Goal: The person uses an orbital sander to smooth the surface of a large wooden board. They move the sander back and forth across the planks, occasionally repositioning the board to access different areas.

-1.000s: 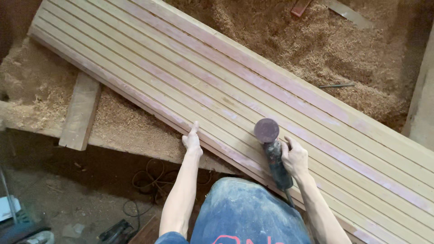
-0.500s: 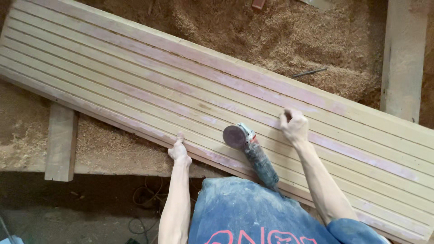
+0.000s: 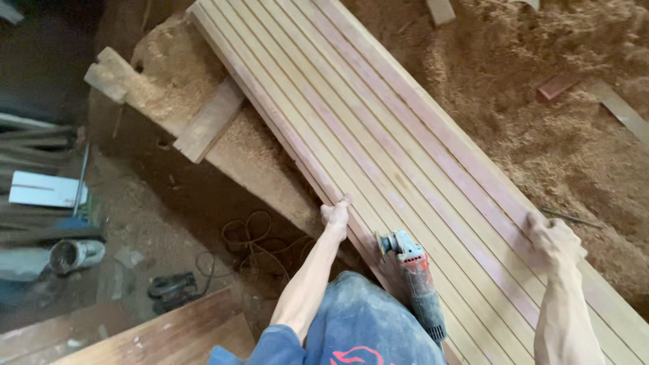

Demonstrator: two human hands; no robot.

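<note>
**Both hands on the grooved panel, grinder lying loose**

A long grooved wooden panel (image 3: 378,135) is lying slantwise across a sawdust-covered bench (image 3: 223,145), running from the top of the view down to the lower right. The person is gripping it at both long edges: the left hand (image 3: 336,215) is curling its fingers over the near edge, and the right hand (image 3: 551,241) is closing over the far edge, the two hands well apart across the panel's width. Between them an angle grinder (image 3: 412,274) with a red and grey body is resting on the panel near its near edge, neither hand touching it. A short plank (image 3: 208,120) is sticking out from under the panel. Sawdust (image 3: 568,115) is heaped beyond the far edge. A tangle of cable (image 3: 247,236) is lying on the dirt floor below the bench.
</note>
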